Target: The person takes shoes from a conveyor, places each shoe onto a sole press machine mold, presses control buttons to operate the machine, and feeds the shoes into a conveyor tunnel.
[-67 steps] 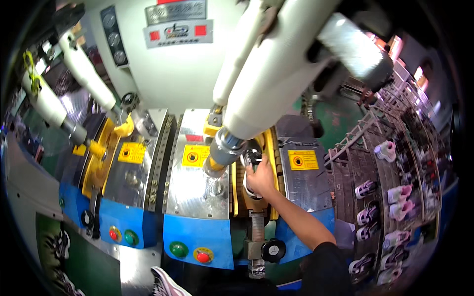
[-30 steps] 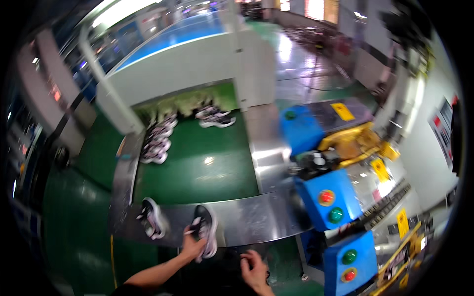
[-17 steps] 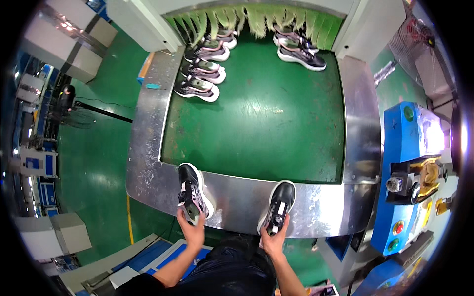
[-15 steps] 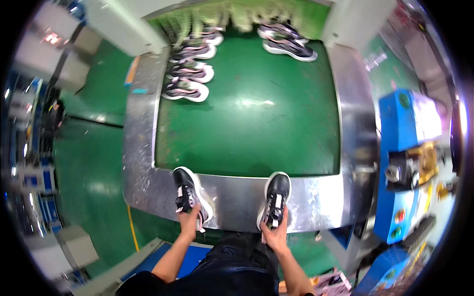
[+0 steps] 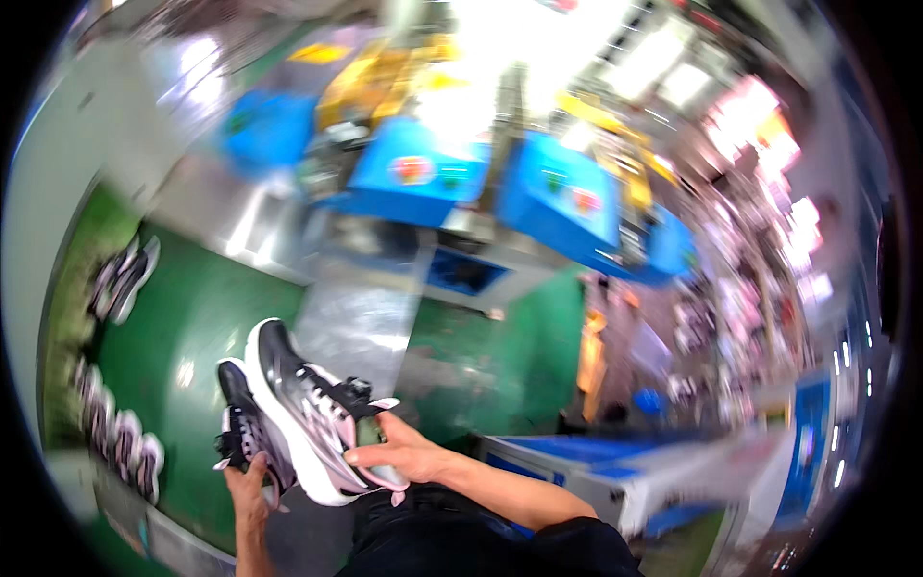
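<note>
My right hand (image 5: 399, 452) grips a black, white and pink sneaker (image 5: 308, 409) by its heel end, lifted off the conveyor. My left hand (image 5: 252, 481) holds a second matching sneaker (image 5: 240, 428) just to the left of the first, also lifted. The two shoes are close together in front of my body. The picture is blurred by head motion.
A green conveyor belt (image 5: 183, 337) with a metal rim runs at the left, carrying several more sneakers (image 5: 120, 279) along its far side. Blue and yellow machines (image 5: 481, 183) stand ahead. Racks with shoes (image 5: 731, 317) are at the right, blurred.
Both sneakers were resting on the metal rim of the conveyor; now both hands have lifted them, and my view has swung right toward the blue machines.
</note>
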Demonstrator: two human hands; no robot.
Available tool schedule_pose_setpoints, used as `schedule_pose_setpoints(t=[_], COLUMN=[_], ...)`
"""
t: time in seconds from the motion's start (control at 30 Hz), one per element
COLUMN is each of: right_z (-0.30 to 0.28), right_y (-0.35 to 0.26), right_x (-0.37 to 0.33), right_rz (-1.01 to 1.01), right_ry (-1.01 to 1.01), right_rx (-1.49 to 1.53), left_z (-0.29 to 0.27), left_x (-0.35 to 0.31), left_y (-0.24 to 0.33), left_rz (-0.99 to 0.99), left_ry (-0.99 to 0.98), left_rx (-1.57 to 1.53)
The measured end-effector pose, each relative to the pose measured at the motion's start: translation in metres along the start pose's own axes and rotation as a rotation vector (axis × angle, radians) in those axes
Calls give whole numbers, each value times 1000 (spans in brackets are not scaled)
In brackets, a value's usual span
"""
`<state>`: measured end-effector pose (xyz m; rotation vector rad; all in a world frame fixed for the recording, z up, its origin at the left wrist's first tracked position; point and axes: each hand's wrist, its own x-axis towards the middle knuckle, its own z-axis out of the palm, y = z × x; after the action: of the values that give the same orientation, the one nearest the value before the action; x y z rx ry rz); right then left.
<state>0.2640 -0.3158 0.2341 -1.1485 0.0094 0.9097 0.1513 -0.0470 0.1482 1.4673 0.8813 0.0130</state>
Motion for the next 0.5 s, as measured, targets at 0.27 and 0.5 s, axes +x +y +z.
schedule_pose_setpoints(t=[0.27, 0.5], right_z=[-101, 8], right_y=[83, 282], right_x=[-333, -583], right_rz=[-273, -411], right_ry=[662, 1835], right_rx=[300, 355], left_z=[248, 350], left_x=[-158, -380], left_y=[47, -35], left_rz=[161, -540], left_ry=[-1149, -1758], left_rx=[488, 688])
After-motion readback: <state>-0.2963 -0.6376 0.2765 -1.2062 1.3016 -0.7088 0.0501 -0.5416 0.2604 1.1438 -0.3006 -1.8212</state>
